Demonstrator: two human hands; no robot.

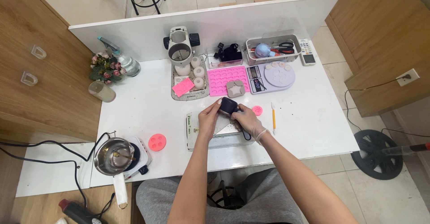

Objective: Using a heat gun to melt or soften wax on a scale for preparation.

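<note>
Saucepan (pixel 113 156) on a small hotplate sits at the desk's (pixel 148 112) left front corner, with a pink round mould (pixel 157 142) just beside it. At the centre, the left hand (pixel 208 118) and the gloved right hand (pixel 247 120) both close their fingers on a dark cup-like object (pixel 229 105) held between them above a flat tray (pixel 214 136). A small pink disc (pixel 257 110) and a yellow-handled tool (pixel 273 117) lie just right, with bare desk beyond.

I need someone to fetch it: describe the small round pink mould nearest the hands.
On the white table, look just right of the right hand. The small round pink mould lies flat there, left of the yellow-handled tool; the similar pink disc sits far left, by the hotplate.
</note>
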